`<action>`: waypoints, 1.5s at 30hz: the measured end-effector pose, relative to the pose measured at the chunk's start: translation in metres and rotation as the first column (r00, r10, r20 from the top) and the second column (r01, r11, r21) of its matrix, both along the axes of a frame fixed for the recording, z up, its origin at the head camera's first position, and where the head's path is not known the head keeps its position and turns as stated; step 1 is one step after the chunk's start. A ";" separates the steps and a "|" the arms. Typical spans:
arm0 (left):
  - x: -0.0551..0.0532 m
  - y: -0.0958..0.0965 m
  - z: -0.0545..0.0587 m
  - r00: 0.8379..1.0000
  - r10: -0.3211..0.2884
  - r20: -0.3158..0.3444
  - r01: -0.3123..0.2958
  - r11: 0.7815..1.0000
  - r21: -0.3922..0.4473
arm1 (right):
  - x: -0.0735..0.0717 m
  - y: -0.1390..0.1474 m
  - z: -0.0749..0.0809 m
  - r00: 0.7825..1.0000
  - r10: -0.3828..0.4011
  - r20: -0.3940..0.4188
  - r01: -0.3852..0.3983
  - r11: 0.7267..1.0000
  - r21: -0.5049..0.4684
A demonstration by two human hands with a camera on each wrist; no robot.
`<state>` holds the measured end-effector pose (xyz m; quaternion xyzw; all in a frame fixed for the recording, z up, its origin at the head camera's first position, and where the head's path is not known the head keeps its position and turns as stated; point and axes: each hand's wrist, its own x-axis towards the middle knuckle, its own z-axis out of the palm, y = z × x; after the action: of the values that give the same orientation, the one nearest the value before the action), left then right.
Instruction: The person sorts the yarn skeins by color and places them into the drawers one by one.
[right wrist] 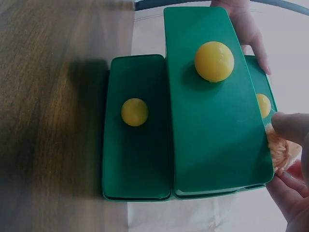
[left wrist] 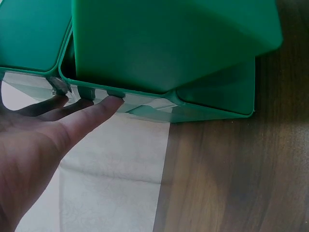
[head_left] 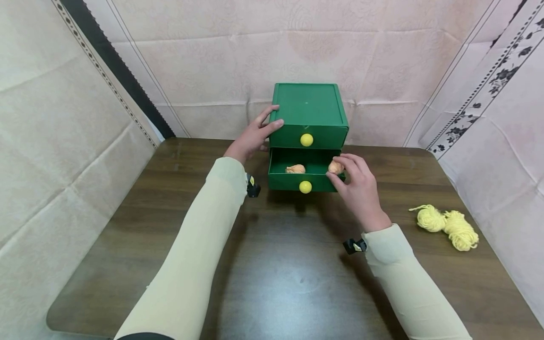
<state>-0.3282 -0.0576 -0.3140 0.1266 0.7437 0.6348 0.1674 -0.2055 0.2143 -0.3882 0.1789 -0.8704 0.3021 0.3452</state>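
A green drawer cabinet (head_left: 310, 104) with round yellow knobs stands at the far side of the table, its middle drawer (head_left: 280, 181) pulled out. My left hand (head_left: 252, 137) rests against the cabinet's left side; in the left wrist view its straight fingers (left wrist: 91, 116) touch the side edge. At the drawer's right end, my right hand (head_left: 359, 186) pinches a peach-coloured yarn ball (head_left: 335, 167) between thumb and fingers. The same yarn shows beside the drawer front (right wrist: 212, 130) in the right wrist view. Another peach yarn bundle (head_left: 295, 169) lies inside the drawer, toward its left.
Two yellow yarn bundles (head_left: 461, 231) lie on the right part of the brown wooden table (head_left: 276, 283). Below the pulled-out drawer is a closed bottom drawer (right wrist: 137, 159). Pale patterned cloth (head_left: 221, 61) hangs behind the table and at both sides.
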 end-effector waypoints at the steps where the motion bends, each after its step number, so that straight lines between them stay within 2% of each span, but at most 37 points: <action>1: 0.000 0.000 0.000 1.000 0.001 0.000 -0.001 1.000 -0.003 | 0.000 0.000 0.000 1.000 0.000 0.000 0.000 1.000 0.001; 10: -0.001 -0.001 -0.001 1.000 -0.003 -0.009 0.003 1.000 -0.027 | -0.001 0.001 -0.001 0.999 -0.019 0.045 0.019 1.000 0.003; 21: -0.001 -0.001 -0.001 1.000 -0.009 -0.006 0.008 1.000 -0.018 | -0.001 0.002 -0.004 0.997 -0.034 0.071 0.034 0.999 0.003; 28: -0.002 -0.001 -0.002 1.000 -0.014 -0.012 0.014 1.000 0.001 | 0.004 0.001 0.000 0.999 -0.020 0.044 0.019 1.000 0.008; 39: -0.002 -0.001 0.000 1.000 -0.008 -0.003 0.008 1.000 -0.016 | 0.015 -0.005 0.006 1.000 0.022 -0.010 -0.021 1.000 0.022; 45: -0.002 -0.001 0.000 1.000 -0.004 0.001 0.004 1.000 -0.026 | 0.018 -0.011 0.002 0.997 0.068 -0.039 -0.066 0.997 0.051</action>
<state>-0.3300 -0.0582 -0.3142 0.1257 0.7514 0.6249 0.1704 -0.1880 0.2029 -0.3863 0.2224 -0.8639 0.2883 0.3479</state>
